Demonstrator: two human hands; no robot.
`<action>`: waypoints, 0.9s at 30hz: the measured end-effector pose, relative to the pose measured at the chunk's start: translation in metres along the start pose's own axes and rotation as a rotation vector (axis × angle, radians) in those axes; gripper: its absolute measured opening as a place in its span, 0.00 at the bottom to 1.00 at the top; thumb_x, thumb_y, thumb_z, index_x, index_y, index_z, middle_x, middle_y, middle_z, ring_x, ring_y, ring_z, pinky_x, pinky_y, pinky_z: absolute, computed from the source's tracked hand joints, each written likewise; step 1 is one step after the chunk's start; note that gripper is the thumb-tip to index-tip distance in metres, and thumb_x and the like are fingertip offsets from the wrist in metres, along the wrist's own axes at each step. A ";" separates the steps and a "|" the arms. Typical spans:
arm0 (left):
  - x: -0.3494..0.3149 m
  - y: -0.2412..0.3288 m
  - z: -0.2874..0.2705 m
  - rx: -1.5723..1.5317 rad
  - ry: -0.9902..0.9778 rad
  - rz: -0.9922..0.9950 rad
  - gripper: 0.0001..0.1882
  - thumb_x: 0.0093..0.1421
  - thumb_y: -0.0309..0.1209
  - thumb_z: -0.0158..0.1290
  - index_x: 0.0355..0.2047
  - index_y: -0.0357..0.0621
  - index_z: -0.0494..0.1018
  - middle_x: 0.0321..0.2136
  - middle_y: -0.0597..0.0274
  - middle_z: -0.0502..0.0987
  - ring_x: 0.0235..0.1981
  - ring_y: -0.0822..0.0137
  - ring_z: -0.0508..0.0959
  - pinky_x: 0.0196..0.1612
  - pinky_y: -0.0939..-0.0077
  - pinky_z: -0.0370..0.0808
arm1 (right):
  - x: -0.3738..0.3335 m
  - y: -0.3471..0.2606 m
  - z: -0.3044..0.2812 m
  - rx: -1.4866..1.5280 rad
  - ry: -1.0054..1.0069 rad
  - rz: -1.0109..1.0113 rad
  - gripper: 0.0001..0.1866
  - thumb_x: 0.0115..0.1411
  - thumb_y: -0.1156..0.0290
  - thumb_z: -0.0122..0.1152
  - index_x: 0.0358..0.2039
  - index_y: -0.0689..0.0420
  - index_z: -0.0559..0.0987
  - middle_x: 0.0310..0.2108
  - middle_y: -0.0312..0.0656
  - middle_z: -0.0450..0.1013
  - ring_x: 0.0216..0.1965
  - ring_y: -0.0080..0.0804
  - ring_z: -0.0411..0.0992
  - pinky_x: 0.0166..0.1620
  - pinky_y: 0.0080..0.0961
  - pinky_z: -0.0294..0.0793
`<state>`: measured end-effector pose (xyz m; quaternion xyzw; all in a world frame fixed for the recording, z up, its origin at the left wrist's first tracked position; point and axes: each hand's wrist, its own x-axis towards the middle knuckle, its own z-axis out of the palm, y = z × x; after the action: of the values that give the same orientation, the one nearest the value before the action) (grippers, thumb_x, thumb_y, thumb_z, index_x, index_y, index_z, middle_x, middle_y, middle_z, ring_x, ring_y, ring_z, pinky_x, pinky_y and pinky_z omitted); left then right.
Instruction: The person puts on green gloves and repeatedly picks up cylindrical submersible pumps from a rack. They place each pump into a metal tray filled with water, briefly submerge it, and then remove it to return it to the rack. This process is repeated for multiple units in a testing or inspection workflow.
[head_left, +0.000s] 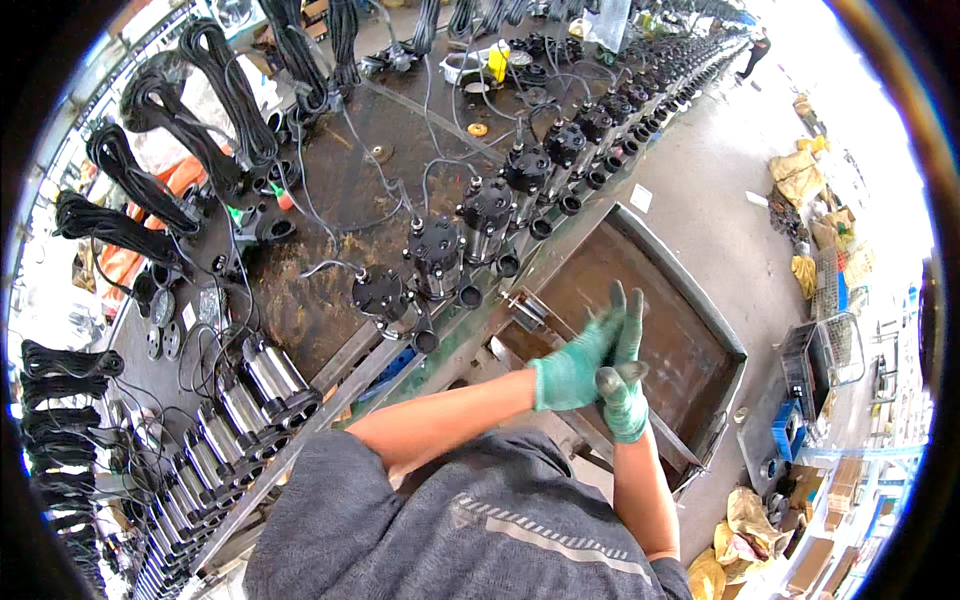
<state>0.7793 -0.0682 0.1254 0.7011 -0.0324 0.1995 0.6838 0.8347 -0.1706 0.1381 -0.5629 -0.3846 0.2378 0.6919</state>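
Observation:
My left hand [578, 368] and my right hand [625, 400], both in green gloves with dark-stained fingers, meet palm to palm. Their fingers are stretched out, and no object shows in either one. Beneath them is a shallow brown metal tray [690, 345] with raised edges. A small metal fixture [527, 308] sits at the tray's left edge, close to my left hand. To the left, along the bench edge, stands a row of steel pump bodies with black tops; the nearest pump [385, 295] has a side outlet and a grey cable.
The stained workbench [330, 190] carries coiled black cables [160, 110], a yellow bottle [498, 62] and a white bowl [462, 68]. More steel cylinders [270, 370] line the lower left. Sacks [755, 525] and a wire basket [840, 350] lie right. Another person [757, 52] stands far off.

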 end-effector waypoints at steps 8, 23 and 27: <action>-0.142 0.009 -0.227 1.031 0.932 -0.173 0.10 0.67 0.33 0.57 0.41 0.39 0.78 0.32 0.51 0.77 0.31 0.52 0.77 0.35 0.59 0.74 | -0.081 -0.006 -0.043 0.963 0.128 0.380 0.55 0.62 0.21 0.31 0.61 0.60 0.77 0.71 0.56 0.61 0.73 0.57 0.54 0.74 0.58 0.41; -0.124 -0.015 -0.191 0.224 0.539 -0.170 0.26 0.77 0.45 0.41 0.25 0.41 0.67 0.21 0.67 0.67 0.25 0.74 0.65 0.31 0.72 0.62 | -0.123 0.093 -0.041 -0.066 0.283 0.643 0.19 0.74 0.65 0.51 0.56 0.67 0.78 0.47 0.46 0.80 0.48 0.34 0.78 0.53 0.32 0.78; -0.108 0.032 -0.121 0.019 0.543 -0.131 0.28 0.75 0.53 0.45 0.23 0.46 0.64 0.22 0.68 0.65 0.25 0.70 0.67 0.37 0.70 0.67 | -0.116 0.110 -0.017 -0.103 0.163 0.781 0.24 0.72 0.63 0.56 0.65 0.58 0.70 0.50 0.44 0.78 0.47 0.29 0.76 0.51 0.30 0.77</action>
<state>0.6419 0.0229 0.1185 0.6290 0.1996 0.3358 0.6722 0.7915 -0.2414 0.0005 -0.7175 -0.0972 0.4179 0.5487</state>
